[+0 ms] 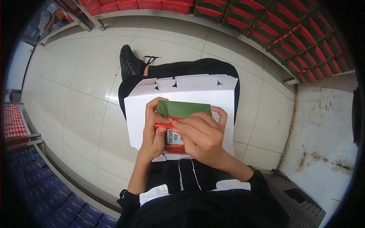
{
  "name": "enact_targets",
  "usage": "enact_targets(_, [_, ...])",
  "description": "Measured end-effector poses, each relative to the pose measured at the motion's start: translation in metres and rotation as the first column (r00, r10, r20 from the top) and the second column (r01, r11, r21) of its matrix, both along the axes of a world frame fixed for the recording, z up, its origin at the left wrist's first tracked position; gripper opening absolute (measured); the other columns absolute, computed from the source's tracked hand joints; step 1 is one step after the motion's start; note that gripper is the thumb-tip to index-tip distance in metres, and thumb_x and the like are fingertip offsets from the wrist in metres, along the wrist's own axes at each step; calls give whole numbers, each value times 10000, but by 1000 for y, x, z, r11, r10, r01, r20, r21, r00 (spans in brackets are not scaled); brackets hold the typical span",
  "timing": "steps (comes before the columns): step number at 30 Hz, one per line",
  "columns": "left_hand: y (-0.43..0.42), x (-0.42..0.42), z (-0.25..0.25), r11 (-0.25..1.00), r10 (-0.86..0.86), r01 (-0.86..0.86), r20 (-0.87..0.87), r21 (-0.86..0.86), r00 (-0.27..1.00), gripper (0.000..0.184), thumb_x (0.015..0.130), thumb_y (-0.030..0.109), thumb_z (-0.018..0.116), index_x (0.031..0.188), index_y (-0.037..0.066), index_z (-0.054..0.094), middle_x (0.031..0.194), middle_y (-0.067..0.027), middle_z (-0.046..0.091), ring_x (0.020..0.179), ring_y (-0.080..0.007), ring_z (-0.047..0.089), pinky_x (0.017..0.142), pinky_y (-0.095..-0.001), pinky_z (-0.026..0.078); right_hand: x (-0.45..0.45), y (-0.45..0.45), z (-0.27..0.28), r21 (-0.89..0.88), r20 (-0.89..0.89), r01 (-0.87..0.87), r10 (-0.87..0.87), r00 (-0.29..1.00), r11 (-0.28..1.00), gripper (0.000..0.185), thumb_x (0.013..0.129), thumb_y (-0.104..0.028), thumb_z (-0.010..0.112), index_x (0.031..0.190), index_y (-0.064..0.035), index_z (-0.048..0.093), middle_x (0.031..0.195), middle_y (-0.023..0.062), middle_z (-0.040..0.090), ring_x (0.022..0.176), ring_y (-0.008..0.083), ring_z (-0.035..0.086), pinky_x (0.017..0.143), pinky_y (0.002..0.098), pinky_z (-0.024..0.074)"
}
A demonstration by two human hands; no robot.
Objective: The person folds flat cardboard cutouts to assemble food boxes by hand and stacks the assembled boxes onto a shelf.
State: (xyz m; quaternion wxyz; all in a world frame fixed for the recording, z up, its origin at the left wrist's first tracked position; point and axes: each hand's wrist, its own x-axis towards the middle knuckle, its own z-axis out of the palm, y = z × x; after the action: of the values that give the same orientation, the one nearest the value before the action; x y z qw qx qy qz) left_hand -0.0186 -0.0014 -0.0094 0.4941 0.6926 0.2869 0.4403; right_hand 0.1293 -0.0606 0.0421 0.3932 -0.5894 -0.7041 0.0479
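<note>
A small green and red printed carton (186,109) is held between both hands above a white cardboard sheet (140,110) that lies across the lap. My left hand (154,131) wraps round the carton's left side, its thumb near a red folded edge. On the right, my right hand (201,135) grips the carton with its fingers pressed over the red part and covers much of the printed front. White lettering panel shows between the hands, and the carton's underside is hidden.
Shelves of red and dark green boxes (285,38) line the back right, with red boxes (148,4) at the back. Blue boxes (57,193) fill a shelf at lower left. A black shoe (132,62) rests on the tiled floor (83,83). A grey woven crate (292,197) stands lower right.
</note>
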Motion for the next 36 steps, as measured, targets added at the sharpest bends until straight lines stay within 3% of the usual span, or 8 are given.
enact_targets(5, [-5,-6,-6,919,389,-374,126,-128,913,454,931,504,319,1038,68,391,1225,-192,427,1092,-243,464,950,-373,362,10,4,8,8,-17,48,-48,999,999,500,641,-195,758,1104,-85,603,1147,131,559,1102,248,507,1060,450,149])
enact_targets(7, [-5,-11,-15,906,391,-320,263,-275,882,484,935,500,289,1202,96,293,1233,-180,435,1092,-250,491,960,-382,374,19,6,-1,28,-526,76,-50,849,997,737,638,-297,772,1267,-71,462,1301,157,429,1215,324,404,1049,488,198])
enact_targets(8, [-9,-5,-9,895,398,-266,370,-359,839,492,940,487,285,1260,115,250,1249,-182,428,1110,-259,489,961,-387,376,31,-1,-8,-207,-418,7,-95,903,978,859,603,-335,801,1306,-50,399,1266,201,466,1203,335,432,1021,425,301])
enact_targets(13, [5,-19,-9,886,135,24,308,-464,942,723,853,517,492,1359,96,193,1329,-179,386,1204,-287,430,993,-411,344,63,-6,1,-549,-628,-381,-67,775,744,841,603,-332,792,1306,-66,416,1180,202,532,1087,320,524,938,368,398])
enact_targets(18, [21,-33,43,910,-377,259,-386,-323,842,998,562,300,799,1336,-10,251,1213,-198,493,1103,-297,520,962,-376,375,72,2,10,-659,-378,-383,154,913,648,758,669,-408,730,1324,-163,438,1147,152,560,958,301,576,852,382,444])
enact_targets(20, [16,-38,18,921,-291,166,-342,-352,893,1006,571,301,796,1351,15,228,1202,-202,501,1077,-297,540,939,-369,401,67,3,7,-710,-418,-415,134,898,569,700,690,-356,734,1311,-177,465,1187,137,547,983,284,574,888,406,427])
enact_targets(22, [5,-29,22,872,-107,7,-177,-490,978,1037,606,287,779,1400,104,137,1196,-222,502,1050,-296,562,910,-371,443,60,-3,-10,-276,61,-86,106,992,957,485,727,-312,710,1178,-175,598,1155,78,588,975,231,582,950,410,346])
enact_targets(36, [-9,-3,7,962,-150,93,-211,-258,966,813,683,197,720,1352,82,274,1076,-163,548,952,-229,565,849,-312,430,12,10,-15,-99,-283,-102,70,956,990,184,711,-149,707,863,-46,689,854,66,667,776,195,605,694,317,439])
